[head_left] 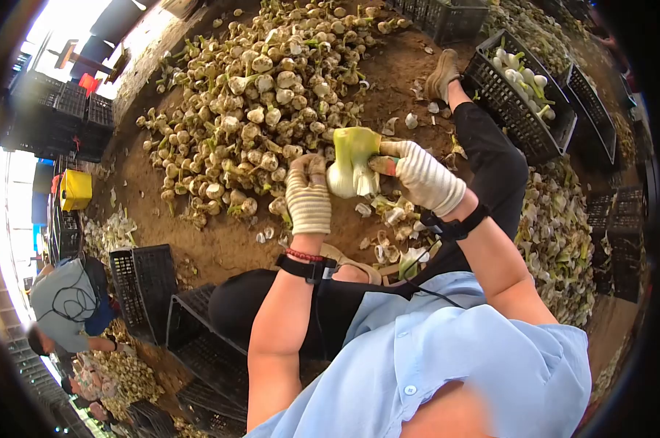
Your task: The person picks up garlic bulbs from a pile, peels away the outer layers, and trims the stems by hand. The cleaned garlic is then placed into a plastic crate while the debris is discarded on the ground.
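Observation:
A pale garlic bulb with a thick green stem is up in front of me, between both hands. My left hand, in a striped cream glove, is closed at the bulb's left side, its fingertips against it. My right hand, gloved the same way, pinches the loose layers of garlic skin on the right side. Where skin and stem overlap is hard to make out. Beyond my hands lies a big pile of unpeeled garlic bulbs on the dirt floor.
A black crate at the right holds clean white bulbs. Skin scraps lie heaped beside my right leg. Black crates stand at my left. Other people sit farther left near another garlic pile. A yellow box is beyond.

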`<state>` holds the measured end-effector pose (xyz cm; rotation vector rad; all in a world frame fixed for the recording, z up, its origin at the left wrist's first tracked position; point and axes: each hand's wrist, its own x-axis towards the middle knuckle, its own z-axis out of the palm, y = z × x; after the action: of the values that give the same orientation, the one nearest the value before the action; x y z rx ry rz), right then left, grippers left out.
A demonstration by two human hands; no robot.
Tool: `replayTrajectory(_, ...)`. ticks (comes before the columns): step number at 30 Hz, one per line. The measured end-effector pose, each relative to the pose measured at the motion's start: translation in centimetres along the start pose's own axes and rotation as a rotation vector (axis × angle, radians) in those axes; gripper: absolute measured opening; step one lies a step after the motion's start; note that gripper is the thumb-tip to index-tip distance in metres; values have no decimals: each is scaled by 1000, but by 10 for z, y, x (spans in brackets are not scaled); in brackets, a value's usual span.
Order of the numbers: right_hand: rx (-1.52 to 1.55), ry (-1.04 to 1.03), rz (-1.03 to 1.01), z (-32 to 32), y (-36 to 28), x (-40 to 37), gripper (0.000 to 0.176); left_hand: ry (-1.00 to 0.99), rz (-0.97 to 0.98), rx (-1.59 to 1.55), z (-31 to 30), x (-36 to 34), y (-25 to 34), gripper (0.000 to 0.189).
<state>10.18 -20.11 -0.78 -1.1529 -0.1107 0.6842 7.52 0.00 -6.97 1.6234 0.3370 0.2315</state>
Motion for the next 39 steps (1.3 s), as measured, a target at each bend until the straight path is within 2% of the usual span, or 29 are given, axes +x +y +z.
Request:
replayTrajectory(1,-74,43,-34,-6,7,5,27,3,119,109,-2,-1,9,19)
replayTrajectory(3,-567,130,-184,0,6,4,25,-102,385,163,5,-12,36,26)
replayTrajectory(5,-553,191,-235,13,18,6,26,-117,358,113,6,-7,20,33)
replayTrajectory(7,-485,114,-159,15,6,3,27,-169,-128,-285,-2,-3,15,37)
replayTrajectory(8,-412,48,-81,15,1,0,28,-86,-290,-287,-7,0,23,37)
replayTrajectory(9,-326,68,-173,12,-1,-3,28,-54,-350,-285,-17,4,23,38)
replayTrajectory(12,-152,62,-78,4,-1,-10,27,-18,-275,-355,-11,-3,24,38)
replayTrajectory(14,-224,138,-232,6,3,-17,25,1,-289,-335,-8,-2,25,38)
replayTrajectory(15,-224,134,-226,6,2,-23,25,21,-301,-316,-9,-2,25,37)
replayTrajectory(16,-342,208,-253,7,-2,-29,25,22,-411,-246,-11,-4,42,37)
replayTrajectory(17,-459,280,-281,7,-6,-36,25,180,-370,-394,-12,7,30,33)
replayTrajectory(18,-382,356,-288,8,-12,-42,24,284,-421,-465,-20,14,21,29)
replayTrajectory(19,-122,386,-227,8,-20,-50,25,389,-468,-539,-29,19,30,25)
replayTrajectory(21,1,346,-257,-9,-18,-47,25,338,-235,-478,-52,31,-1,21)
replayTrajectory(22,-182,282,-142,-26,-11,-40,25,284,-186,-487,-50,28,3,21)
replayTrajectory(23,-411,130,-165,-30,1,-28,30,224,-141,-495,-45,22,10,21)
replayTrajectory(24,-793,169,-200,-32,13,-19,32,222,-91,-444,-38,16,18,26)
replayTrajectory(25,-1177,204,-228,-32,19,-12,36,227,-180,-309,-32,6,38,20)
replayTrajectory(27,-1102,312,-251,-17,13,-1,38,103,-48,-333,-26,-9,47,18)
replayTrajectory(28,-1119,310,-384,-6,5,4,34,20,126,-235,-27,-11,44,20)
replayTrajectory(29,-1118,311,-384,6,-4,9,34,-17,129,-207,-23,-18,55,22)
replayTrajectory(31,-1068,197,-483,27,-15,18,28,-38,267,-74,-18,-24,56,24)
replayTrajectory(32,-1159,256,-493,33,-14,20,22,-44,376,98,-19,-24,54,28)
replayTrajectory(33,-1160,263,-491,33,-12,23,22,-51,376,95,-20,-24,55,28)
replayTrajectory(35,-1294,334,-553,29,-6,29,19,-64,568,189,-19,-26,61,34)
replayTrajectory(37,-1324,339,-573,24,-1,32,17,-85,555,181,-20,-26,57,36)
replayTrajectory(39,-1401,382,-501,24,0,32,16,-106,538,69,-19,-24,48,34)
